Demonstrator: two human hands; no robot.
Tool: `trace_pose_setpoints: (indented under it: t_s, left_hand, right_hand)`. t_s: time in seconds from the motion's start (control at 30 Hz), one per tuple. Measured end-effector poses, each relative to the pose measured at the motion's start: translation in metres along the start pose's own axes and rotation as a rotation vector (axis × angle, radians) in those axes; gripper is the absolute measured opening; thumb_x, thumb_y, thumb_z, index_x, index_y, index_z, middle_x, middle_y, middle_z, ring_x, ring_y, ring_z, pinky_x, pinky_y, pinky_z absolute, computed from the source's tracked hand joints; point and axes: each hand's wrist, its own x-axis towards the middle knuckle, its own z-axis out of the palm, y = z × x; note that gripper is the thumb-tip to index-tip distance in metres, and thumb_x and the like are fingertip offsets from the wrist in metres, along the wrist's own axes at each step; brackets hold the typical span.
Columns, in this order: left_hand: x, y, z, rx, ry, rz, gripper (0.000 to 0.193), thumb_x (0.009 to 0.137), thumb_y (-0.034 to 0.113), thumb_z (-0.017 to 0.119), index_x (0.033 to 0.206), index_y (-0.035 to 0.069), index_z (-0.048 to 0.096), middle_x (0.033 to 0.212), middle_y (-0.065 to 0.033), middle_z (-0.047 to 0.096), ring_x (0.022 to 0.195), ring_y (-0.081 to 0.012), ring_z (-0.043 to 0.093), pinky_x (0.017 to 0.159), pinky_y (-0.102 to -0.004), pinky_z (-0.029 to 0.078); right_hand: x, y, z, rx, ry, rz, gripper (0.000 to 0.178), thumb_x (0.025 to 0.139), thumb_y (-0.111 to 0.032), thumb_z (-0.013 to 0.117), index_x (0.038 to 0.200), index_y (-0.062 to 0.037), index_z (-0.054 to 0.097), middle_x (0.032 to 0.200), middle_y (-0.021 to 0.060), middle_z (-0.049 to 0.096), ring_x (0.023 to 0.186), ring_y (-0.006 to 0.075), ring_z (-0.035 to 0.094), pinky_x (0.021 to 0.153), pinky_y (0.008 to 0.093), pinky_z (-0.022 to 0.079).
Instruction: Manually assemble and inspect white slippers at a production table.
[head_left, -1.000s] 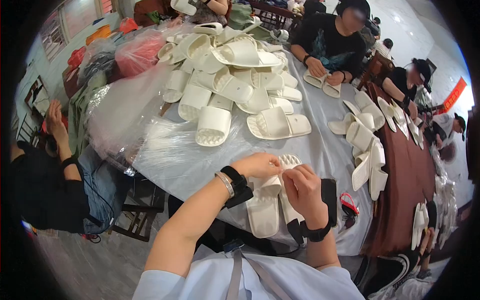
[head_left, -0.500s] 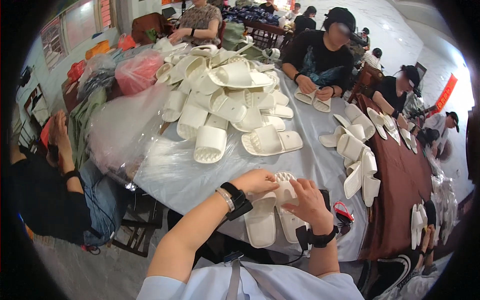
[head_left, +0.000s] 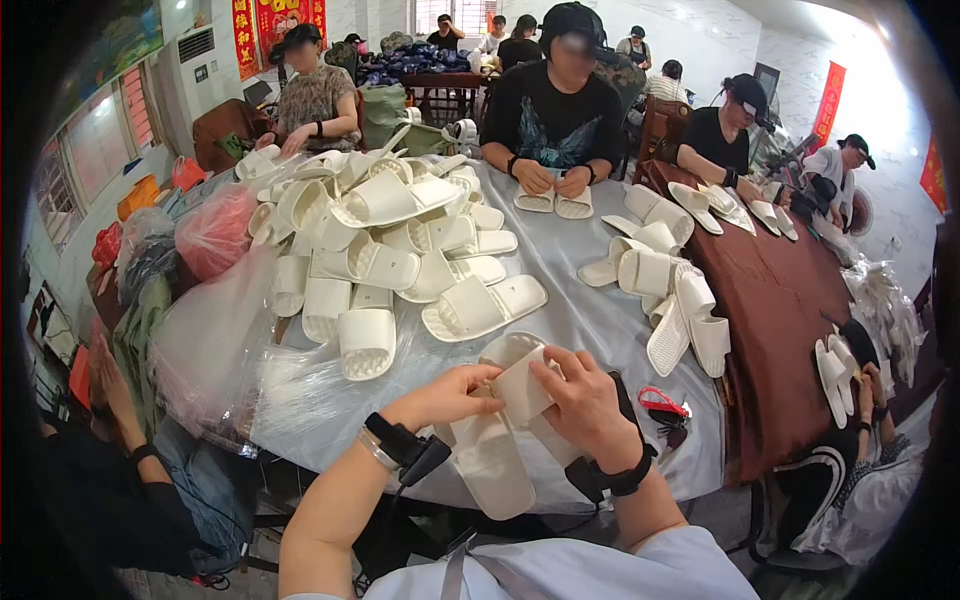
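Reading the view as a clock face, the person's left hand (head_left: 445, 395) lies between 6 and 7 o'clock and the right hand (head_left: 590, 405) between 4 and 5. Between them, at 5 o'clock, a cream slipper (head_left: 522, 390) is near the front edge of the tabletop (head_left: 585, 300), with its toe toward 12. The left grip is clamped on the left edge of its strap, thumb and fingers together; the right grip is clamped on the strap's right edge, fingers bent over it. A second slipper (head_left: 497, 480) lies at 6 o'clock, just beside the first on its left. Each wrist wears a black band. Near the right hand, at 4 o'clock, are a dark flat oblong (head_left: 628, 400) and a small dark object with a red strap (head_left: 665, 405). A single slipper (head_left: 487, 305) lies at the centre, just beyond the hands, and a heap of slippers (head_left: 365, 235) rises at 10 o'clock. More slippers lie in a cluster (head_left: 660, 275) near 3 o'clock. Clear plastic (head_left: 215, 330) spreads at 9 o'clock, and toward 1 o'clock a co-worker (head_left: 555, 110) in black has both hands on a pair of slippers (head_left: 554, 204)
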Motion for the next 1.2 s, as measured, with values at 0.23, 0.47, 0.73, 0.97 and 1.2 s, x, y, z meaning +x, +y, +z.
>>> trace_pose_setpoints:
  t_s: [0.23,0.47,0.73,0.97,1.2]
  left_hand:
    - [-0.030,0.023,-0.007,0.107,0.045,-0.107,0.024,0.096,0.027,0.061,0.103,0.003,0.063,0.090,0.0032,0.061,0.085,-0.0048,0.053,0.076,-0.0228,0.045]
    - [-0.086,0.064,-0.066,-0.081,0.527,-0.118,0.027,0.098,0.031,0.054,0.106,0.007,0.064,0.089,0.0034,0.063,0.080,-0.0059,0.058,0.069,-0.0228,0.048]
    - [-0.073,0.105,-0.209,-0.733,0.711,0.574,0.040,0.100,0.035,0.048,0.127,0.005,0.051,0.123,-0.0082,0.060,0.107,-0.0216,0.061,0.090,-0.0416,0.052]
    - [-0.050,0.098,-0.347,-0.713,0.791,0.433,0.060,0.097,0.046,0.048,0.132,-0.002,0.040,0.134,-0.0190,0.044,0.128,-0.0345,0.043,0.109,-0.0462,0.035]
    - [-0.095,-0.004,-0.373,-0.621,0.918,0.132,0.071,0.097,0.045,0.050,0.151,0.012,0.016,0.150,-0.0154,0.032,0.135,-0.0284,0.037,0.109,-0.0516,0.025]
  right_hand:
    - [0.012,-0.013,-0.019,0.078,0.032,-0.132,0.056,0.057,-0.008,0.074,0.112,-0.0095,0.061,0.114,0.0130,0.058,0.095,0.0327,0.059,0.078,0.0392,0.052]
    - [0.002,0.009,-0.043,0.124,0.198,-0.013,0.040,0.073,-0.010,0.073,0.110,-0.0012,0.060,0.111,0.0178,0.058,0.102,0.0379,0.055,0.084,0.0457,0.048]
    - [-0.012,0.008,-0.022,0.075,0.086,0.036,0.032,0.073,-0.009,0.073,0.101,-0.0018,0.062,0.102,0.0142,0.062,0.094,0.0343,0.059,0.079,0.0410,0.050]
    - [-0.046,0.028,-0.024,0.001,0.015,0.222,0.029,0.072,-0.011,0.074,0.098,-0.0027,0.063,0.097,0.0120,0.062,0.092,0.0321,0.058,0.078,0.0404,0.050]
    - [-0.047,0.068,-0.031,-0.078,-0.091,0.346,0.025,0.078,-0.019,0.072,0.096,-0.0040,0.064,0.093,0.0122,0.062,0.090,0.0322,0.059,0.079,0.0413,0.049]
